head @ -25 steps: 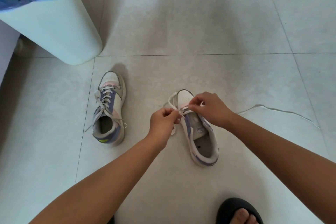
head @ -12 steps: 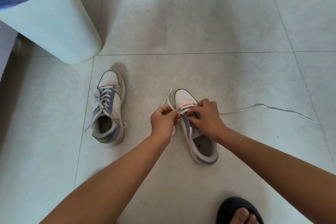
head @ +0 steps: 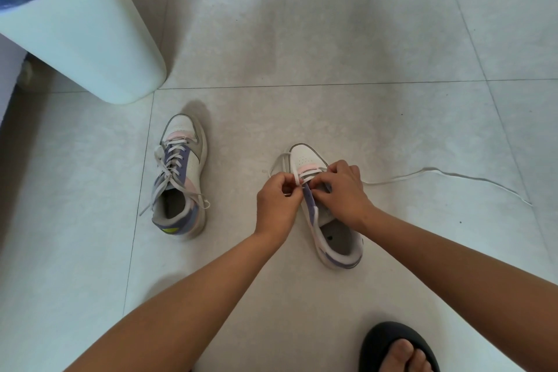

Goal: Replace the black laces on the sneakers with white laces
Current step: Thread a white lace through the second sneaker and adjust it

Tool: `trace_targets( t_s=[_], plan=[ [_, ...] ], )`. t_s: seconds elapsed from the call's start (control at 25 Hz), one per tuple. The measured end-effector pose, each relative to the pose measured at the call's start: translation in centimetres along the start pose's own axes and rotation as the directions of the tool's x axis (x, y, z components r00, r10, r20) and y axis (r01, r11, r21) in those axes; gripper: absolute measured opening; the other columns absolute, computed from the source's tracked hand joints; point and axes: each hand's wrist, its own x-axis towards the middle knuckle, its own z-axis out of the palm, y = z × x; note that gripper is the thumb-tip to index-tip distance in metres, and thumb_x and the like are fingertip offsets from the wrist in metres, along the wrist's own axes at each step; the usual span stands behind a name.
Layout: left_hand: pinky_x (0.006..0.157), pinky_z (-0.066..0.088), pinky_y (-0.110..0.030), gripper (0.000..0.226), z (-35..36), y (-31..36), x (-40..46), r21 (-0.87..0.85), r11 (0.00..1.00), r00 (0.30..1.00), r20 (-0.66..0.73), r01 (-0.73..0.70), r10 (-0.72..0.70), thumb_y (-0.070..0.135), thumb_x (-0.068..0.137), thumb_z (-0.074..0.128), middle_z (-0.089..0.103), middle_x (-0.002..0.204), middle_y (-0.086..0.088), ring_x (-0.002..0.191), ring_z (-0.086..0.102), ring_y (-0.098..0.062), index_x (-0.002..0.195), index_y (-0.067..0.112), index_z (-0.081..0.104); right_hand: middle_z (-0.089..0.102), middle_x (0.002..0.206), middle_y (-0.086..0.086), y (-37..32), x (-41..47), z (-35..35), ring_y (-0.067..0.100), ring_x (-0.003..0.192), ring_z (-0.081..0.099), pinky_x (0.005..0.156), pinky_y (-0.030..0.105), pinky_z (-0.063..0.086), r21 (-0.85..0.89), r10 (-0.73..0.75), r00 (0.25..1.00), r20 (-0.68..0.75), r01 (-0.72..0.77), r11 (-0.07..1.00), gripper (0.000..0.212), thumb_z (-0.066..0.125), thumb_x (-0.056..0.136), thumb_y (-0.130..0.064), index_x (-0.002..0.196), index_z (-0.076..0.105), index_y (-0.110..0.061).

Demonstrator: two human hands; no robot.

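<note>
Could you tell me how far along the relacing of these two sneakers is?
Done: the left sneaker is laced in white up to its top eyelets, ends loose. In hand: the left hand and right hand pinch the white lace at the right sneaker, where only the toe-end row shows; one end trails across the floor. Left: its remaining eyelets. No black laces are visible.

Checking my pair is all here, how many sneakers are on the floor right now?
2. One sneaker lies at left near the white bin, already laced. The other sneaker is between both hands, partly covered by them.
</note>
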Motion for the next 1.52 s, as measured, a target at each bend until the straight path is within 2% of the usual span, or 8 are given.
trace_targets(
  t_s=[0.44,0.6,0.72,0.84,0.96,1.16,1.32,1.52],
  plan=[
    [0.067,0.045,-0.008,0.02,0.3,0.5,-0.7,-0.062,0.994,0.996,0.016,0.089,-0.088,0.023,0.086,0.065,0.062,0.093,0.006,0.086,0.061,-0.009,0.102,0.025,0.052,0.043,0.119,0.008,-1.0,0.3,-0.5,0.027,0.109,0.038,0.087,0.034,0.036,-0.316,-0.104,0.993,0.046,0.114,0.942,0.024,0.046,0.095,-0.029,0.111,0.058,-0.017],
    [0.075,0.045,-0.032,0.066,2.4,-1.0,-4.5,0.62,0.764,0.971,0.237,-0.178,0.034,0.039,0.09,0.047,0.052,0.125,-0.007,0.108,0.056,-0.025,0.145,0.012,0.021,0.038,0.127,0.014,-2.5,0.0,-1.7,0.029,0.112,0.04,0.089,0.036,0.042,-0.398,-0.075,0.973,0.22,0.16,0.903,0.028,0.042,0.097,-0.02,0.122,0.045,-0.008],
    [0.068,0.039,-0.03,0.046,3.0,-1.3,-4.4,0.761,0.641,0.968,0.224,-0.102,-0.113,0.037,0.096,0.034,0.064,0.11,-0.011,0.095,0.063,-0.032,0.13,0.006,0.032,0.042,0.124,0.012,-1.5,-1.2,-4.0,0.028,0.109,0.045,0.08,0.035,0.041,-0.437,-0.103,0.965,0.241,0.202,0.876,0.03,0.045,0.092,-0.005,0.122,0.042,-0.008],
    [0.072,0.04,-0.034,0.032,2.6,-0.7,-3.0,0.717,0.697,0.967,0.197,-0.031,-0.16,0.031,0.097,0.031,0.065,0.106,-0.013,0.095,0.063,-0.034,0.116,0.006,0.038,0.055,0.1,0.008,3.4,-5.2,-7.0,0.027,0.083,0.056,0.059,0.032,0.037,-0.624,-0.327,0.918,0.226,0.394,0.675,0.046,0.067,0.066,0.004,0.106,0.053,-0.013],
    [0.068,0.035,-0.032,0.03,2.2,-0.4,-2.1,0.734,0.675,0.969,0.211,-0.069,-0.13,0.029,0.096,0.031,0.066,0.104,-0.013,0.094,0.063,-0.033,0.115,0.006,0.038,0.055,0.071,0.004,11.4,-11.6,-7.7,0.024,0.054,0.053,0.044,0.027,0.041,-0.749,-0.158,0.927,0.34,0.368,0.55,0.069,0.075,0.029,0.005,0.091,0.053,-0.017],
    [0.064,0.034,-0.03,0.026,2.1,-0.3,-1.6,0.756,0.642,0.959,0.261,-0.131,-0.112,0.031,0.097,0.031,0.066,0.101,-0.01,0.089,0.063,-0.031,0.108,0.009,0.04,0.05,0.056,-0.005,21.4,-18.9,-5.8,0.015,0.044,0.048,0.042,0.019,0.036,-0.799,-0.245,0.847,0.471,0.527,0.289,0.014,0.035,0.073,-0.009,0.078,0.04,-0.022],
    [0.066,0.035,-0.031,0.026,1.9,-0.2,-1.3,0.748,0.643,0.94,0.315,-0.162,-0.129,0.03,0.096,0.033,0.065,0.101,-0.01,0.09,0.062,-0.031,0.108,0.01,0.043,0.067,0.086,0.002,14.8,-12.2,-5.8,0.019,0.074,0.064,0.067,0.026,0.046,-0.666,-0.35,0.866,0.356,0.498,0.555,0.05,0.017,0.101,-0.025,0.096,0.067,-0.021],
    [0.068,0.036,-0.031,0.026,1.7,0.0,-1.2,0.768,0.615,0.934,0.33,-0.18,-0.138,0.03,0.096,0.035,0.065,0.104,-0.011,0.093,0.062,-0.031,0.11,0.009,0.043,0.052,0.113,0.005,2.2,-0.9,-5.0,0.023,0.104,0.048,0.085,0.032,0.04,-0.276,-0.165,0.986,0.025,0.166,0.947,0.026,0.045,0.096,-0.032,0.112,0.057,-0.015]
  ],
)
